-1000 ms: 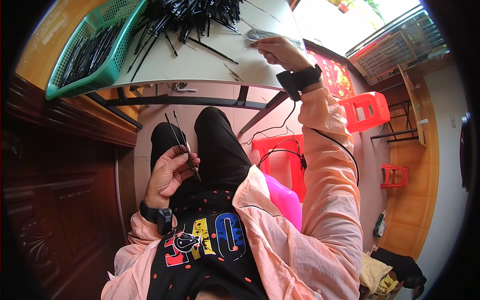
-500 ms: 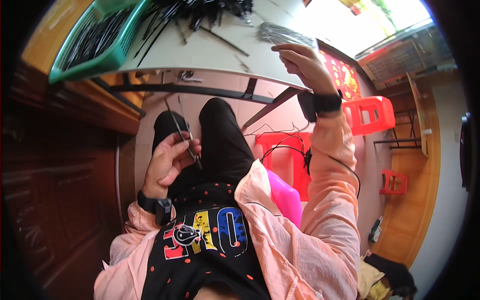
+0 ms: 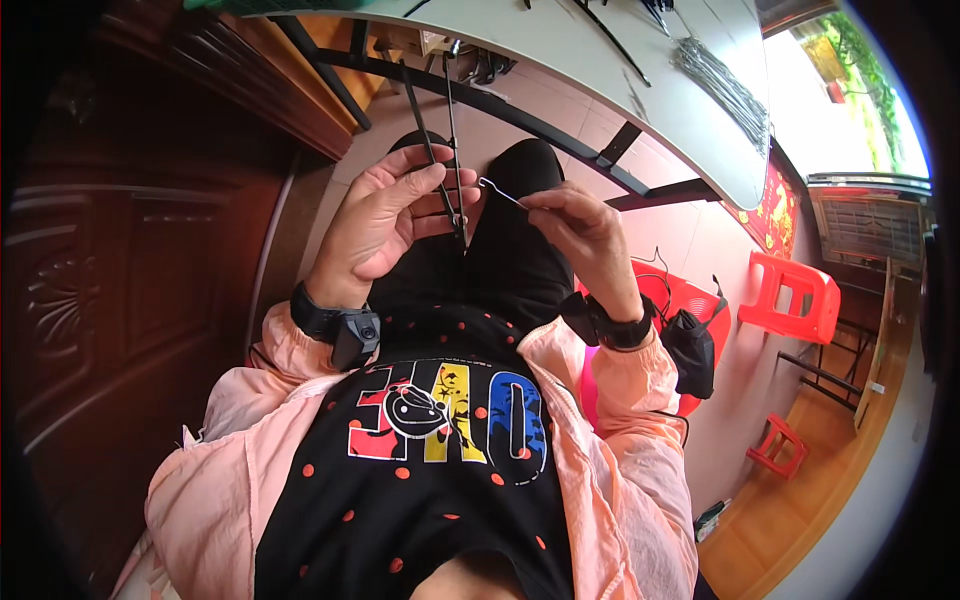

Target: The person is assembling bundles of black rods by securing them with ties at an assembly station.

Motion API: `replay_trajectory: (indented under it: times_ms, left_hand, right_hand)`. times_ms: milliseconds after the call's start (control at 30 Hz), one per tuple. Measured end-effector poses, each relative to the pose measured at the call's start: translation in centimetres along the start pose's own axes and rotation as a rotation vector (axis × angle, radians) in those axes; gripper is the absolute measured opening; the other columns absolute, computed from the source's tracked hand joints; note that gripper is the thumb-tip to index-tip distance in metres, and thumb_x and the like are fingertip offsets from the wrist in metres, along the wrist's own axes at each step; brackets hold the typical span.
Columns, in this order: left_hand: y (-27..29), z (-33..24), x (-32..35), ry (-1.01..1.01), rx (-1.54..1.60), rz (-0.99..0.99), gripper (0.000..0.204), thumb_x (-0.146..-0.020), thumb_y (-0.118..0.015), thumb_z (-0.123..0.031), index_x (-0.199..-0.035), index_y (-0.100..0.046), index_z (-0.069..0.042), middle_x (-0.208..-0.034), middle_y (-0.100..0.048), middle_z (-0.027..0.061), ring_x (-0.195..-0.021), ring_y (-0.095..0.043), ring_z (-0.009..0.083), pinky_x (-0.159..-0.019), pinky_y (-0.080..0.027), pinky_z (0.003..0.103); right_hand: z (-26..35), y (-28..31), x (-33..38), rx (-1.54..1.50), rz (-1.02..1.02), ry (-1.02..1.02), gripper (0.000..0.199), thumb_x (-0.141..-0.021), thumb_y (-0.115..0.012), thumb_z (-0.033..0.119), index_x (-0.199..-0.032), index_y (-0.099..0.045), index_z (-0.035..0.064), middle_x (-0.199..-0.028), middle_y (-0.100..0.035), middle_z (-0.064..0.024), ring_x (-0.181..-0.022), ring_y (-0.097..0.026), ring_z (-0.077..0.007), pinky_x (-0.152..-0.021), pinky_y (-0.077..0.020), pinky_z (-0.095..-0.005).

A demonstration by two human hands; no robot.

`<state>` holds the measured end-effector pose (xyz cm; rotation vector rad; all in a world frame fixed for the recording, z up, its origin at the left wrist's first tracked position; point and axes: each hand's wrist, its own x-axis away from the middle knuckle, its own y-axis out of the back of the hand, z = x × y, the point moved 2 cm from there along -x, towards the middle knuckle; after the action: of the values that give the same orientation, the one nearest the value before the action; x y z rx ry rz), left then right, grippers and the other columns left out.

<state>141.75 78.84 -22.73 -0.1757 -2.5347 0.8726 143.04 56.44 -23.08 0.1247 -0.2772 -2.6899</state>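
My left hand point(image 3: 385, 205) is closed on a thin jointed black rod point(image 3: 413, 100), its two slender arms standing roughly upright and close together. A small metal joint shows below the fingers. Just to the right, my right hand point(image 3: 580, 225) pinches a thin metal wire point(image 3: 505, 193) between thumb and fingertips. The wire's bent, hook-like tip points at the rod's arms, with a small gap between. Both hands are above my lap. On the white table point(image 3: 590, 60) lies a bundle of similar thin metal wires point(image 3: 720, 90), with a loose black rod point(image 3: 612, 42) beside it.
The table's black crossbar point(image 3: 500, 110) runs in front of my knees. A green basket point(image 3: 280, 4) shows at the top edge. To my right stand a red stool point(image 3: 690, 290) with a black pouch point(image 3: 692, 358) and another red stool point(image 3: 822, 300). A dark wooden door point(image 3: 130, 290) is at left.
My right hand has come back from beside the wire bundle on the table, now with a wire in it, to beside my left hand. The left hand and its rod are higher in view.
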Motion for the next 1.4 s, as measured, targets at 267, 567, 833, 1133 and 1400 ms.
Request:
replay_trajectory:
  times_ms: [267,567,833,1133,1400]
  left_hand:
    - [0.2,0.6,-0.5,0.036,-0.003,0.035,0.024,-0.09,-0.057,-0.014,-0.113,-0.055,-0.009,-0.104,-0.064,0.0118,-0.095,-0.065,0.0198,-0.072,-0.057,0.031]
    - [-0.3,1.0,-0.5,0.104,-0.021,0.057,0.024,-0.09,-0.057,-0.015,-0.113,-0.055,-0.008,-0.105,-0.064,0.0122,-0.095,-0.065,0.019,-0.069,-0.058,0.029]
    - [-0.3,1.3,-0.5,0.114,-0.036,0.046,0.024,-0.09,-0.057,-0.015,-0.113,-0.054,-0.008,-0.105,-0.065,0.0122,-0.095,-0.065,0.0189,-0.068,-0.058,0.028]
    - [-0.2,1.5,-0.5,0.178,0.014,0.071,0.028,-0.089,-0.058,-0.014,-0.116,-0.053,-0.008,-0.105,-0.064,0.011,-0.096,-0.065,0.019,-0.07,-0.057,0.027]
    - [0.1,2.2,-0.7,0.22,0.124,0.233,0.042,-0.084,-0.061,-0.003,-0.124,-0.048,-0.007,-0.116,-0.059,0.0112,-0.103,-0.061,0.0196,-0.081,-0.055,0.03]
  right_hand:
    - [-0.8,-0.3,0.2,0.06,0.132,-0.045,0.015,-0.084,-0.059,-0.003,-0.097,-0.065,-0.0004,-0.082,-0.055,-0.0013,-0.07,-0.049,-0.0066,-0.063,-0.0385,-0.0192]
    - [-1.6,-1.2,0.3,-0.25,0.208,-0.139,0.013,-0.084,-0.057,-0.004,-0.095,-0.065,-0.001,-0.086,-0.058,-0.0018,-0.075,-0.053,-0.0071,-0.066,-0.0437,-0.0195]
    - [-1.9,-1.1,0.3,-0.184,0.189,-0.118,0.013,-0.083,-0.057,-0.005,-0.094,-0.064,-0.0011,-0.087,-0.058,-0.0025,-0.076,-0.055,-0.0075,-0.067,-0.0455,-0.0201]
    - [-1.9,-1.2,0.2,-0.098,0.15,-0.044,0.009,-0.083,-0.061,-0.001,-0.092,-0.064,-0.0004,-0.083,-0.057,-0.0031,-0.075,-0.057,-0.0106,-0.067,-0.046,-0.0217]
    - [-2.1,-1.4,-0.1,0.008,0.045,0.161,0.011,-0.079,-0.06,-0.007,-0.088,-0.062,-0.0001,-0.085,-0.058,-0.006,-0.078,-0.058,-0.0146,-0.068,-0.0457,-0.024]
